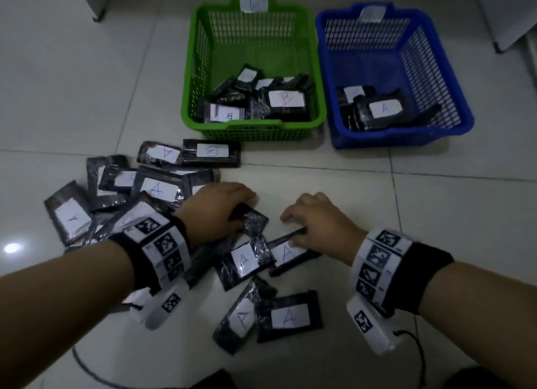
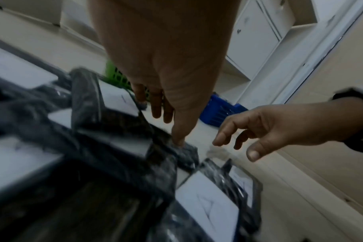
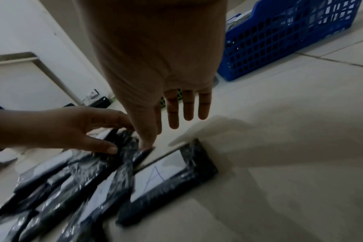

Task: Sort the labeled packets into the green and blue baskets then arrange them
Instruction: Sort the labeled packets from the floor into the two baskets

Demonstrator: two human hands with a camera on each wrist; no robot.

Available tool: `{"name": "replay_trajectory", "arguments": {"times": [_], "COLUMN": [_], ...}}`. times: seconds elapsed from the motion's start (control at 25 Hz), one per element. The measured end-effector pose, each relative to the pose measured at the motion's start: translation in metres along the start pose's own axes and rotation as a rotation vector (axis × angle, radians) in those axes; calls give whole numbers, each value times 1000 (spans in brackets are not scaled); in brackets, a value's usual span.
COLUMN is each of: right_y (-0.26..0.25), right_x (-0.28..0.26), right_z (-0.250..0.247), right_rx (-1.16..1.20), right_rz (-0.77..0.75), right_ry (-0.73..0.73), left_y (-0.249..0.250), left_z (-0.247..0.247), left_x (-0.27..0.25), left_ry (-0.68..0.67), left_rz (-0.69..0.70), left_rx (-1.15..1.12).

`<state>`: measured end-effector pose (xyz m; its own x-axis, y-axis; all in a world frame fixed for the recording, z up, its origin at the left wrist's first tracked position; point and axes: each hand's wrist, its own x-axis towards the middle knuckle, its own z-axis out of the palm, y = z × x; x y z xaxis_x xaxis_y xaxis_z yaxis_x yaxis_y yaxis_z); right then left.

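**Both hands on floor packets, frame centre**

Your left hand [image 1: 216, 211] pinches a black packet [image 1: 252, 218] between thumb and curled fingers. Your right hand [image 1: 318, 223] rests loosely spread fingers on an "A" packet [image 1: 290, 253], gripping nothing. The green basket [image 1: 252, 127] and blue basket [image 1: 401, 135] sit at upper right.

The packets [image 1: 286, 316] are black with a glossy, crinkled clear plastic wrap and matt white paper labels [image 1: 289, 316]. The green basket [image 1: 191, 77] and blue basket [image 1: 453, 77] are smooth moulded plastic with lattice walls. The floor [image 1: 436, 228] is glossy pale tile with dark grout lines. Each wrist carries a black cloth band [image 1: 430, 275] with printed white marker panels.
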<state>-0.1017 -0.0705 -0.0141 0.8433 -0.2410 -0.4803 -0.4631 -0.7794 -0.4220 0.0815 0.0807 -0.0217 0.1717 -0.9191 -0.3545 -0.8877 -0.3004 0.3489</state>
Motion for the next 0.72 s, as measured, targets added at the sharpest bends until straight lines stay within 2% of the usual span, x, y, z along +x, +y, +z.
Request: {"name": "replay_trajectory", "arguments": {"times": [0.16, 0.28, 0.4, 0.48, 0.6, 0.72], "right_y": [6, 12, 20, 21, 13, 4], "right_x": [-12, -9, -2, 4, 15, 23], "right_z": [31, 29, 5, -17, -48, -69], "right_rx": [-128, -2, 294, 536, 927, 1150], "right_rz": [-46, 27, 94, 143, 200, 172], "right_ry": [-18, -32, -27, 119, 339, 424], "left_y": [2, 1, 1, 4, 9, 10], "left_z": [17, 9, -7, -22, -39, -53], "left_x": [12, 21, 20, 18, 20, 28], "left_ry": [-17, 53, 201, 303, 465, 407], "left_rz": [35, 83, 98, 80, -49, -112], "left_rx": [173, 178, -22, -167, -345, -649]}}
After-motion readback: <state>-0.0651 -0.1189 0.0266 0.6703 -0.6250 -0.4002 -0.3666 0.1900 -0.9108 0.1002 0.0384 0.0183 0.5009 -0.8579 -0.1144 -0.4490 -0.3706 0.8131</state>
